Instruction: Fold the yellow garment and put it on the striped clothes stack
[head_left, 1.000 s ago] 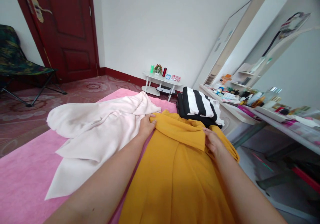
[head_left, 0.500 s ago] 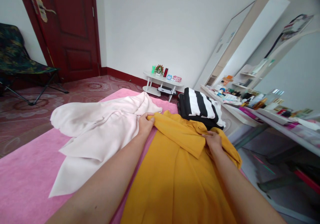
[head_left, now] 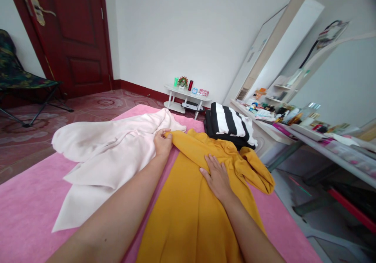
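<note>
Head view: mustard-yellow, soft-cloth long garment spread over the pink, plush-looking bed cover, upper end away from the wearer, lower end running out of the bottom of the frame. Left hand pinched narrow, thumb and fingertips closed on the garment's far left corner, much as half a second ago. Right hand is the change: then gripping cloth at the upper right side, now off that edge and laid palm down, fingers loosely spread, on the garment's upper front. It holds nothing, only rests on the fabric. Beneath its fingertips ends a yellow folded-over flap, perhaps a sleeve, slanting across from the left hand. Reading: the flap's inner end is probably being pressed flat while the left corner keeps it drawn out; that side looks nearly settled. Other side less so: yellow bent sleeve juts out to the right, loosely doubled, untouched by either hand. Bunched folds remain near the collar end. To the left, pale pink, smooth-cloth garment lies rumpled, close by the left hand, nothing gripping it. Beyond the yellow one, black-and-white striped folded cloth sits on black folded cloth.
</note>
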Motion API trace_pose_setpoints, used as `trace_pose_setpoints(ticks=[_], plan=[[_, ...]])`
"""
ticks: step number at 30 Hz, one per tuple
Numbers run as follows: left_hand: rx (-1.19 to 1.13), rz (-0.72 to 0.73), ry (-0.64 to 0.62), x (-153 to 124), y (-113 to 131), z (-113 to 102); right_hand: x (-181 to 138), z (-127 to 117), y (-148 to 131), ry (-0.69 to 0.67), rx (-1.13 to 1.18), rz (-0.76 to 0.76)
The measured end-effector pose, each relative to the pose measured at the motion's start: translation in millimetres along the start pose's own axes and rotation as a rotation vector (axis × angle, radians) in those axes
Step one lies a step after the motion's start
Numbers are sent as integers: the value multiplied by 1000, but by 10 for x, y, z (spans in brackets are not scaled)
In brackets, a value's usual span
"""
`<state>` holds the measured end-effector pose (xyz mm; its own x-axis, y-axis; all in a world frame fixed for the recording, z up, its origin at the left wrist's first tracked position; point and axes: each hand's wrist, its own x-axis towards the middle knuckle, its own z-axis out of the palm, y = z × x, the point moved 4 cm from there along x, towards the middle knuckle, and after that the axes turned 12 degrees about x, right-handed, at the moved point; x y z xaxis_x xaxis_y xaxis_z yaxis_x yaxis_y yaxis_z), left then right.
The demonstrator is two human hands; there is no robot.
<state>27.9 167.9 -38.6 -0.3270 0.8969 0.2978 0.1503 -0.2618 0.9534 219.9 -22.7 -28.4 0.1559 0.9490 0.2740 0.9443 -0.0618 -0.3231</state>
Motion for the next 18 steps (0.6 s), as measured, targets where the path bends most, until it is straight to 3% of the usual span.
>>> trace_pose_setpoints(ticks=[5,10,14,18], plan=[[-60,-25,26,53,-32,-19,-62,-266,-76,255,-49,1],[-40,-16,32,46,-18,-34,-113,-443,8,311,-138,84],[-7,21,4,-6,52,-40,-136,-527,171,166,-140,219],[76,171,-77,-94,188,-30,-171,-603,318,-173,-20,330]])
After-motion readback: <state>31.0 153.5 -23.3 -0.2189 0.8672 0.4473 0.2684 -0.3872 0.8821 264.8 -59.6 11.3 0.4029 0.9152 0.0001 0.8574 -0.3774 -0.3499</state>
